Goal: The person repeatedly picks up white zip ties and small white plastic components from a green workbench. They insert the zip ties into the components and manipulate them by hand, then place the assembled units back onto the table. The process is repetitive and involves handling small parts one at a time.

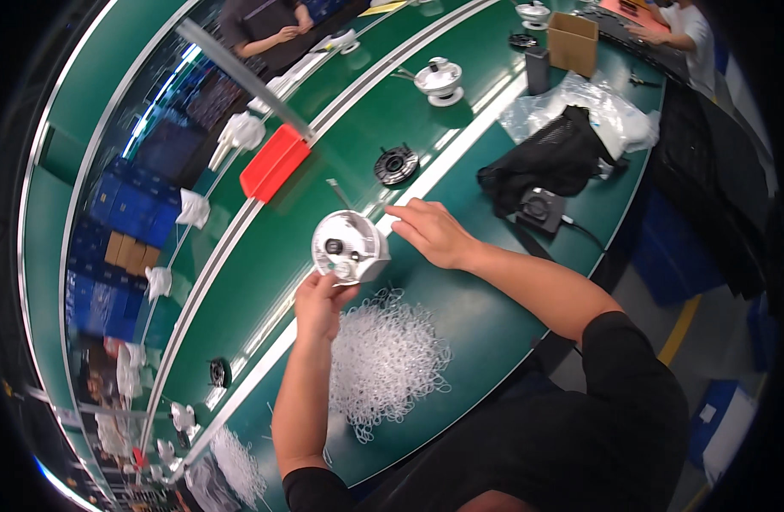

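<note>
My left hand (319,305) grips the lower rim of a white round plastic housing (376,266), tilted so its inside faces up. Small black parts and a white part show inside it, and a thin lead with a pale end (335,189) sticks out past its far side. My right hand (434,233) is just right of the housing, its index finger and thumb drawn together at the far right of the rim. Whatever is between those fingertips is too small to make out. Below the housing lies a heap of thin, clear-white plastic loops (387,363).
A black round part (396,165) sits on the green conveyor beyond my hands, near a red bin (275,162). More white assemblies (440,81) stand farther along. At right are a black mesh bag (545,162), a small black fan-like device (541,210) and a cardboard box (573,43). Other people work across and farther up.
</note>
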